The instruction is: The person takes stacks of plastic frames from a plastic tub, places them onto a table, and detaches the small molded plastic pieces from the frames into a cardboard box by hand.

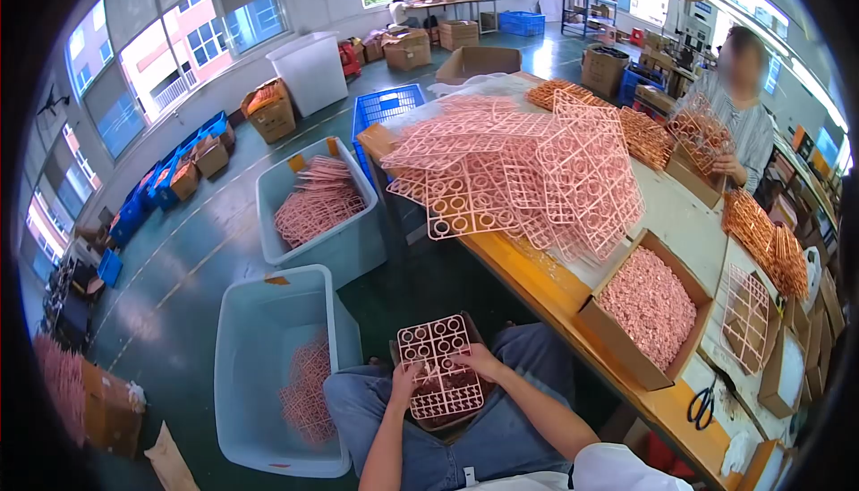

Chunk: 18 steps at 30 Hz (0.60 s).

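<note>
Two hands (442, 372) hold one pink grid (439, 366).

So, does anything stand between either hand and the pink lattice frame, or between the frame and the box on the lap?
Nothing visible: the left hand and right hand hold the pink lattice frame by its sides, over the box, and no other object shows in between.

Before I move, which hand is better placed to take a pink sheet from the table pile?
Right, I think: the right hand is on the table side, nearer the pile, while the left hand is nearer the tubs. Both hold a pink grid, so the right must release it first.
</note>
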### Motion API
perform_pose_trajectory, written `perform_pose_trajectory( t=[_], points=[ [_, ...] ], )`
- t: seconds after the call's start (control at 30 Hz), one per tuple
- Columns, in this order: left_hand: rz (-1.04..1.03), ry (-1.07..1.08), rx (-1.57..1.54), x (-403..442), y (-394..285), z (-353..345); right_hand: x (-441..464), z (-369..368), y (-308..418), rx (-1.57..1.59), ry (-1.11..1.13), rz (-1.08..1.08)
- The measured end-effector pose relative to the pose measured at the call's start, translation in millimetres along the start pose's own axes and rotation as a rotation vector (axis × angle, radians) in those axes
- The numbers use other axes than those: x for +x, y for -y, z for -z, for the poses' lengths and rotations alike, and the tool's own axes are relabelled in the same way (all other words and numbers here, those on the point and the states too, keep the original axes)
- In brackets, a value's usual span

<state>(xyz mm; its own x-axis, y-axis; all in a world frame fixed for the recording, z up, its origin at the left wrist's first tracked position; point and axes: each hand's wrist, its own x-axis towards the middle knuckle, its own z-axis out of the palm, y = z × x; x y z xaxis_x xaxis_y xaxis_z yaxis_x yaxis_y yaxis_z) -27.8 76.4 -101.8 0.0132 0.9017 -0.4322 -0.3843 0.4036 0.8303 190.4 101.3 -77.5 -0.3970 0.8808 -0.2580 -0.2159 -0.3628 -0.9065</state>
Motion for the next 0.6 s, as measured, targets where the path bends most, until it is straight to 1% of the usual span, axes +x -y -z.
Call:
perform_pose_trajectory(
  t=[0.07, 0.1, 0.13, 0.2, 0.23, 0.27, 0.3, 0.33, 0.37, 0.4, 0.47, 0.53, 0.57, 0.6],
  points=[
    [-0.005, 0.047, 0.075, -6, -9, -6, 4, 3, -9, -0.254, -0.106, 0.079],
    [-0.036, 0.074, 0.091, -13, -13, -14, 7, 6, -15, -0.290, -0.130, 0.123],
    [-0.077, 0.069, 0.119, -21, -18, -24, 4, 3, -10, -0.290, -0.124, 0.122],
    [-0.154, 0.048, 0.162, -20, -13, -28, -9, -8, 13, -0.726, -0.305, 0.081],
    [-0.156, 0.046, 0.162, -19, -14, -26, -15, -14, 23, -0.692, -0.333, 0.072],
    [-0.099, 0.023, 0.145, -18, -15, -23, -8, -9, 7, -0.691, -0.331, 0.073],
    [-0.041, 0.000, 0.128, -16, -16, -19, 1, -6, -11, -0.624, -0.375, 0.148],
    [-0.027, -0.010, 0.102, -16, -15, -16, 2, -11, -10, -0.555, -0.419, 0.221],
    [-0.026, -0.012, 0.103, -16, -13, -13, 1, -14, -9, -0.365, -0.380, 0.214],
    [-0.036, -0.004, 0.068, -15, -11, -11, -2, -13, -6, -0.364, -0.378, 0.214],
    [-0.048, 0.004, 0.030, -11, -7, -7, -7, -12, 3, -0.221, -0.092, 0.128],
    [0.008, -0.072, 0.111, -7, 0, 0, -7, -14, 5, -0.134, -0.028, 0.021],
    [0.017, -0.072, 0.139, -4, 6, 4, -10, -18, 8, -0.075, -0.011, -0.052],
    [0.017, -0.072, 0.137, -1, 11, 7, -13, -21, 11, -0.065, -0.008, -0.081]
  ],
)
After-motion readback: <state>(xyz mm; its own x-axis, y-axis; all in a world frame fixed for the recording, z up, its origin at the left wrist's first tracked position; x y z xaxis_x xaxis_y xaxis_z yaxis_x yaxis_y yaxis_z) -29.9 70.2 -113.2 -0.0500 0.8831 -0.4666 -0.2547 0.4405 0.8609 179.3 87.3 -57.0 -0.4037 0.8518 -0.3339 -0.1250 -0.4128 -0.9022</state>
